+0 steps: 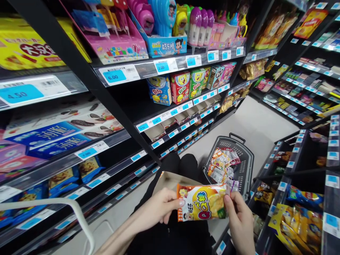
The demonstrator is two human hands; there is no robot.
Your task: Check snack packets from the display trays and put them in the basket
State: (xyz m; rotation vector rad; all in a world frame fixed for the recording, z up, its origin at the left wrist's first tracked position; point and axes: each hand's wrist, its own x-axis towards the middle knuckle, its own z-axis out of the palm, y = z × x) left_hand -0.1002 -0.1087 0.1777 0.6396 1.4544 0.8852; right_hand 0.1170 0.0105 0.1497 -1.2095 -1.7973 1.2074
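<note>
- Left hand (166, 204) pinches the left end of the candy bag (202, 202).
- Right hand (239, 214) pinches its right end.
- It stretches longways, sideways, front facing up.

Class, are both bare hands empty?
No: the left hand and right hand hold a rectangular yellow, white and orange plastic packet.

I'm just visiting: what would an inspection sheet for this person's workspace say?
Surface: dark-clothed lap, a cardboard box over it; pale floor below.
Things in hand: one yellow-and-white packet, printed side toward the camera.
Clutter: assorted packets in the dark basket on the floor.
Hands: left hand pinches the packet's left end, right hand its right end.
Cables: nothing seen.
Surroundings: stocked shelves on both sides; a curved white bar at lower left.
</note>
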